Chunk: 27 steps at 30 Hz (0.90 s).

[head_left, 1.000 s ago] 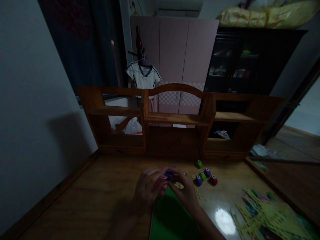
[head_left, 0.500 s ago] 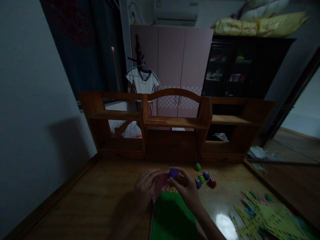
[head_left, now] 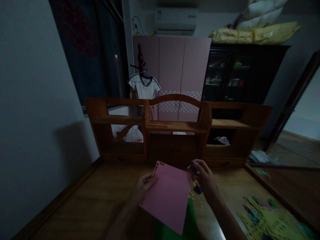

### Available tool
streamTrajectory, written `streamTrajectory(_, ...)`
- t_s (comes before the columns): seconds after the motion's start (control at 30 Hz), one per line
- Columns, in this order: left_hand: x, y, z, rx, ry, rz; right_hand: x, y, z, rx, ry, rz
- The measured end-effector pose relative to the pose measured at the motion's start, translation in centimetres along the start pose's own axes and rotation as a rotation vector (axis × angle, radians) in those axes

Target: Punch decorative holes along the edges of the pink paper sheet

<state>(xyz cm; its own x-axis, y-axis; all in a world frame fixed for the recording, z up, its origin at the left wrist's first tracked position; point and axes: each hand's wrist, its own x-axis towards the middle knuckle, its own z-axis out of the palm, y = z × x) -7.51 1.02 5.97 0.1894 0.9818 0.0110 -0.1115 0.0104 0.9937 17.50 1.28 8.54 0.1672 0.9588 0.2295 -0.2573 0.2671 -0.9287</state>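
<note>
In a dim room a wooden desk (head_left: 100, 200) carries a wooden shelf unit (head_left: 175, 125). The pink sheet (head_left: 167, 196) (small holes along its upper left corner) tilts above the desk, the left hand (head_left: 143, 186) pinching its left edge, the right hand (head_left: 206, 178) curled round a purple punch (head_left: 193, 165) beside its top right corner. The shelf's right bay holds a small pale object (head_left: 222, 140).

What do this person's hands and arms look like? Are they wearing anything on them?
Both are bare. The left hand and right hand wear no gloves, and no sleeve covers the left forearm or right forearm down to the picture's edge. No watch, ring or bracelet shows, though the dim light could hide something small.
</note>
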Motion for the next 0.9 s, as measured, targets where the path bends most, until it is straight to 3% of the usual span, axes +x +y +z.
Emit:
streamTrajectory(0.2,-0.7,-1.3,1.3,-0.017,-0.189,-0.104,0.3,1.8,-2.6,-0.119,-0.175,0.16)
streamTrajectory(0.33,-0.6,-2.3,1.5,-0.033,-0.19,-0.176,0.1,3.3,-3.9,-0.12,-0.137,0.177)
streamTrajectory(0.6,-0.6,-3.5,1.9,-0.025,-0.228,-0.223,1.7,5.2,-5.5,0.347,-0.085,0.392)
streamTrajectory(0.8,-0.4,-4.2,2.0,-0.01,-0.268,-0.233,1.6,6.4,-6.3,0.21,-0.142,0.536)
streamTrajectory(0.9,-0.4,-4.5,2.0,0.009,-0.248,-0.244,1.0,6.1,-6.7,0.296,-0.213,0.533)
